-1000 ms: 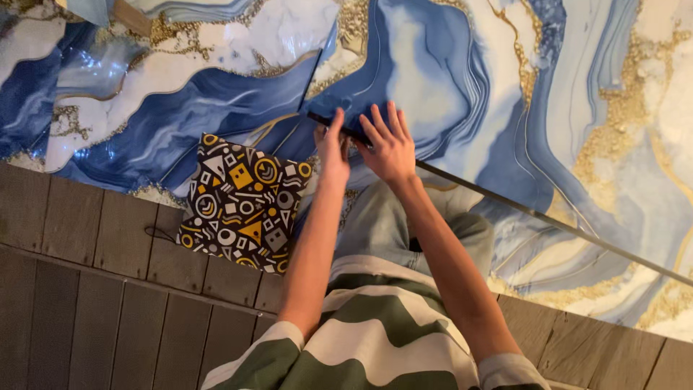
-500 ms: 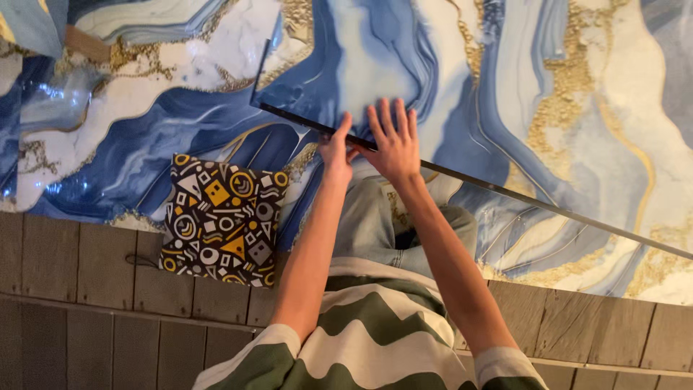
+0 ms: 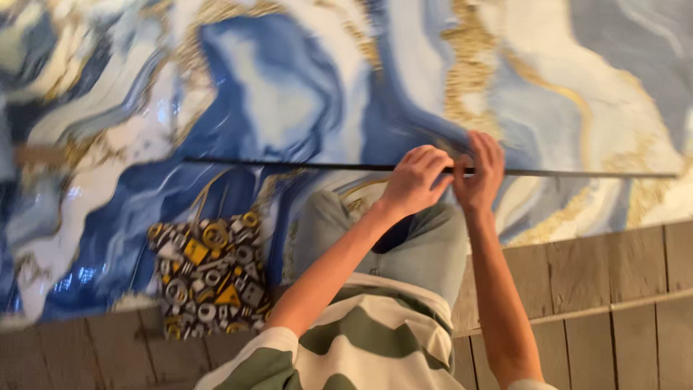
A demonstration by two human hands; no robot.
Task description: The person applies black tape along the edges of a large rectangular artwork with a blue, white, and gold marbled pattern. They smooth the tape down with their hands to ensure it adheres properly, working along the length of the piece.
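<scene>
A large panel printed with blue, white and gold marble swirls [image 3: 289,94] lies in front of me, its dark near edge [image 3: 289,164] running left to right. My left hand [image 3: 416,179] curls its fingers over that edge near the middle. My right hand [image 3: 480,170] grips the same edge right beside it. Both forearms reach forward from my green-and-white striped shirt. My knee in grey trousers [image 3: 433,245] sits just under the hands.
A black, yellow and white patterned cushion [image 3: 209,278] lies on the marble-print rug at my left. Grey wooden floorboards [image 3: 613,289] run along the near side and the right.
The view has swung and closed in on the panel. Both hands went from open and flat at the panel's edge to curled around it.
</scene>
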